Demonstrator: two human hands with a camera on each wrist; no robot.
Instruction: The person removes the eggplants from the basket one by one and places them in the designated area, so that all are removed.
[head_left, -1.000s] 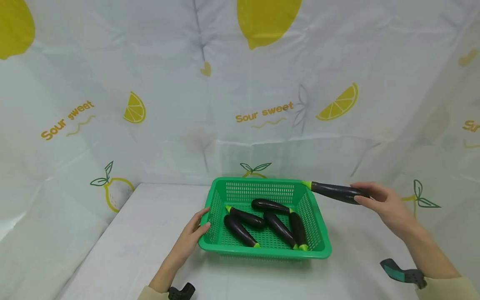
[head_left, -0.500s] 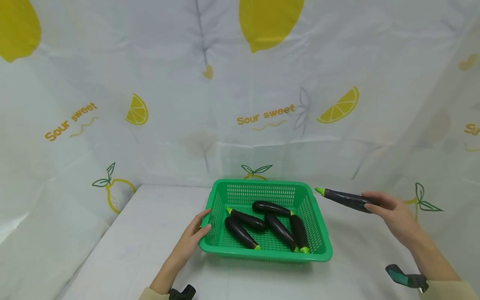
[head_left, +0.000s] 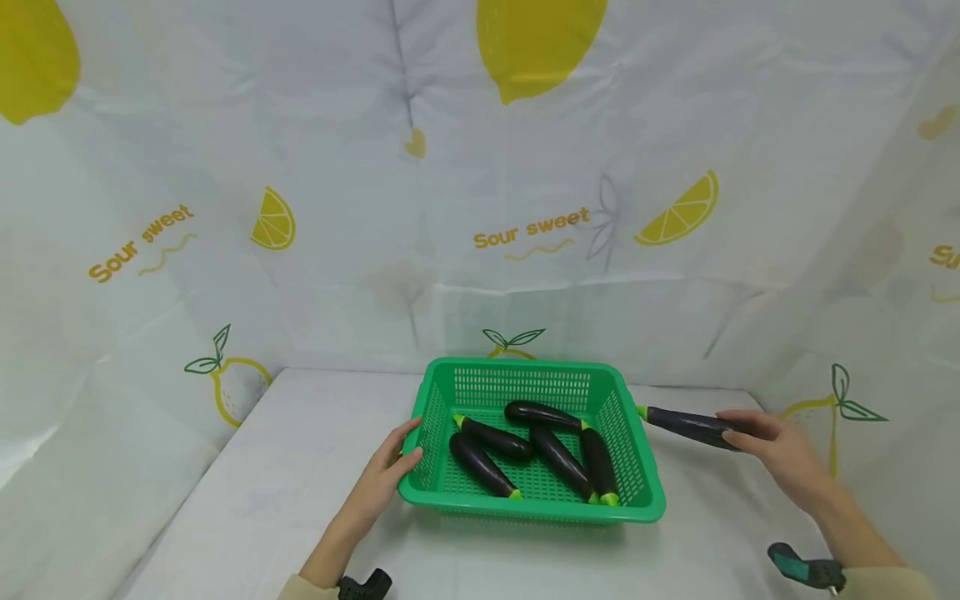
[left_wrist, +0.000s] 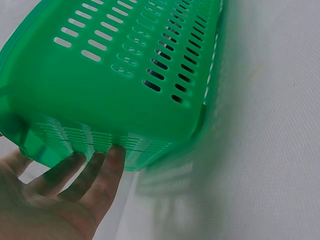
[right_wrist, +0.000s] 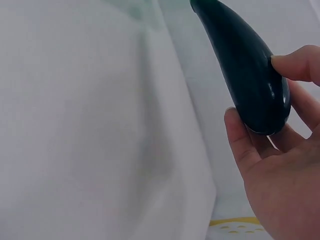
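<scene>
A green slotted plastic basket [head_left: 536, 510] is on the white table, with several dark eggplants inside, one lying along its back [head_left: 543, 413]. At the basket's left side my left hand [head_left: 378, 477] grips the rim, thumb over the edge; in the left wrist view its fingers [left_wrist: 107, 172] reach along the outer wall. Right of the basket, my right hand [head_left: 787, 458] pinches another eggplant [head_left: 690, 427] by its rounded end. Its green stem points left, close beside the basket's right rim. The right wrist view shows the thumb on one side of this eggplant [right_wrist: 250, 75] and fingers on the other.
White cloth printed with lemons [head_left: 273, 221] and lettering hangs behind the table and at both sides. White tabletop [head_left: 285, 483] shows left of the basket and in front of it. Each wrist wears a dark strap-like device [head_left: 806, 568].
My right hand has carried the eggplant rightward from over the basket's back right corner, then lowered it towards the table. The left hand keeps its grip on the basket rim.
</scene>
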